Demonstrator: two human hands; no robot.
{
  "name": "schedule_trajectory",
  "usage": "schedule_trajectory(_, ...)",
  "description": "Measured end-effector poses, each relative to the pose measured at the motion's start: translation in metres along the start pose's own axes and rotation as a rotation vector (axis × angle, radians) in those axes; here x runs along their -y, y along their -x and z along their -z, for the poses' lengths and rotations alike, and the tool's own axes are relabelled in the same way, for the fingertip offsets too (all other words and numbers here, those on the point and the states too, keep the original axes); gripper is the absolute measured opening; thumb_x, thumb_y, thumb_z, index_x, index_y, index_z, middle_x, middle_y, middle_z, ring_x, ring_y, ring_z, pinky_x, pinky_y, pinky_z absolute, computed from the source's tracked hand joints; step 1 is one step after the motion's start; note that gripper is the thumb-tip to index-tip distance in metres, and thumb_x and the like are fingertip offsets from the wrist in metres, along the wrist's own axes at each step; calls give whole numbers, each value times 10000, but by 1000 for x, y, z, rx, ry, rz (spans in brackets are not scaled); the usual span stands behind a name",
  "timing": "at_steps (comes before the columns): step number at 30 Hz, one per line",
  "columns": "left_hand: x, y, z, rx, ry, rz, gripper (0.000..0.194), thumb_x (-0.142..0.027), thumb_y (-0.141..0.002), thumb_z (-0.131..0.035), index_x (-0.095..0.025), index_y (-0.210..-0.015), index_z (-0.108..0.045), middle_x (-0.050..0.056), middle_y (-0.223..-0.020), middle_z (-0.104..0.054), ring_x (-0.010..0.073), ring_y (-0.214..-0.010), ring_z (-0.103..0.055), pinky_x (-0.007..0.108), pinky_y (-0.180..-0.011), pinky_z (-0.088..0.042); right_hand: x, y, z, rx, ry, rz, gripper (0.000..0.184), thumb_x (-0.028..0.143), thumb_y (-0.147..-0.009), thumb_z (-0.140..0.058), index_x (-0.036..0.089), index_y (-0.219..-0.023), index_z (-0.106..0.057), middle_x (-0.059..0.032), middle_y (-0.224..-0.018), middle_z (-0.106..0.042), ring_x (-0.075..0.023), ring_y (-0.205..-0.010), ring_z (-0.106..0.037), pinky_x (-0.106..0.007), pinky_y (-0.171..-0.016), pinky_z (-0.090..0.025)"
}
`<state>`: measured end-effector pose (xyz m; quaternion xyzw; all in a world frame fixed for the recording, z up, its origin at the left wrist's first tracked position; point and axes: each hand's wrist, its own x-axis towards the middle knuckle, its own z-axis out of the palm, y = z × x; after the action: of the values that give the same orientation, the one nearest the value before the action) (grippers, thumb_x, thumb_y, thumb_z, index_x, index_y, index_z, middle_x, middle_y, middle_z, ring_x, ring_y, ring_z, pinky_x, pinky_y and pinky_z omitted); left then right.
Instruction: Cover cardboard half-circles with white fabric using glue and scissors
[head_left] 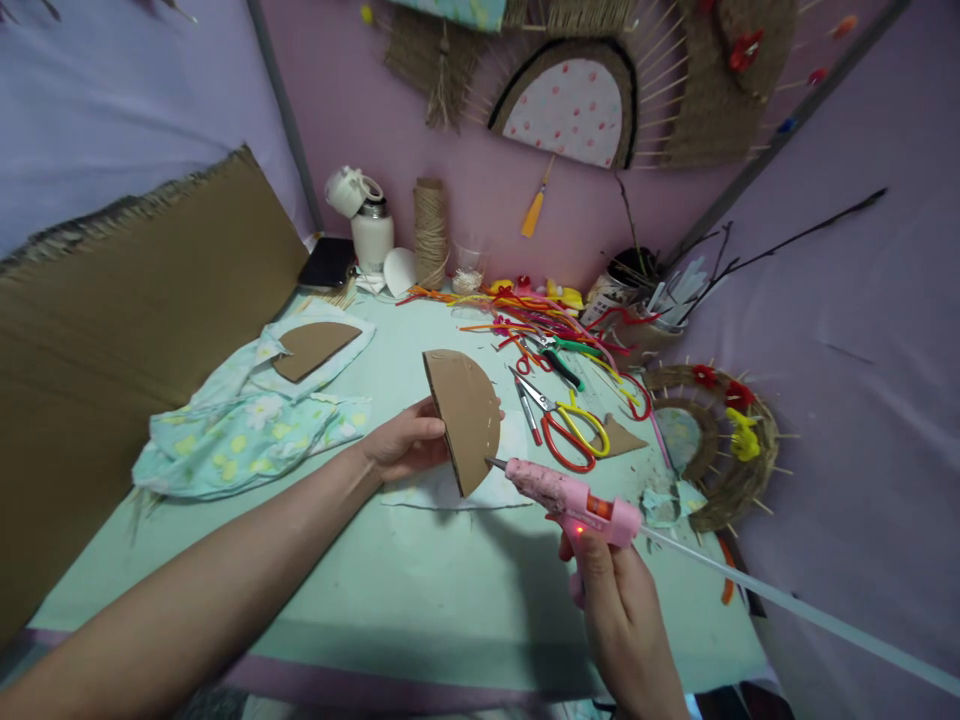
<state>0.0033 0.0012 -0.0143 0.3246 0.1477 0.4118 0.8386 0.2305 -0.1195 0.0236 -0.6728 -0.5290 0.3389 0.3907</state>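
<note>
My left hand point(409, 440) grips a half-round piece of cardboard point(466, 415) by its straight edge, thumb on the front, the other fingers mostly hidden behind. Small blobs of glue dot the curved edge. Wrapped round a pink hot glue gun point(566, 495), my right hand point(619, 590) holds the nozzle at the lower curved edge of the cardboard. An orange light glows on the gun, and a long clear glue stick point(795, 605) trails out of its back. Beneath the cardboard lies a pale piece of fabric point(409, 492) on the table.
Scissors point(574, 425), a marker point(529, 410) and green-handled pliers point(562, 365) lie to the right. Colourful pipe cleaners point(525, 305) spread behind. Flowered fabric point(255, 440) with another cardboard piece point(319, 348) sits left, near a tall cardboard sheet point(165, 300). A decorated wreath point(739, 460) stands right.
</note>
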Motion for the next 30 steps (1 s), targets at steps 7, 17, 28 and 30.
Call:
schedule_trajectory(7, 0, -2, 0, -53, 10, -17, 636, -245, -649, -777, -168, -1246, -574, 139, -1304, -589, 306, -1234, -494, 426, -985, -407, -2, -1, 1, -1, 10, 58, 440, 566, -892, -412, 213, -712, -605, -32, -572, -555, -202, -594, -552, -259, -420, -325)
schedule_trajectory(17, -1, -3, -1, -100, 13, -23, 593, -248, -638, -787, -171, -1198, -607, 137, -1252, -626, 292, -1195, -527, 407, -966, -405, -5, -4, 8, 102, -39, 131, 448, 529, -917, -400, 192, -810, -675, -4, -525, -503, -146, -451, -446, -239, -404, -363)
schedule_trajectory(28, 3, -2, -5, -39, -24, 97, 654, -257, -623, -807, -184, -1227, -568, 139, -1218, -638, 274, -1114, -582, 421, -943, -418, -17, -6, 1, 134, -139, 137, 509, 522, -935, -377, 129, -922, -700, -37, -606, -586, -143, -509, -510, -237, -450, -416)
schedule_trajectory(30, 4, -2, -5, -40, -37, 118, 669, -252, -605, -817, -181, -1222, -568, 138, -1195, -647, 270, -1092, -591, 408, -931, -423, -14, -5, -1, 136, -132, 143, 510, 529, -932, -380, 130, -939, -698, -33, -603, -584, -140, -503, -508, -235, -450, -416)
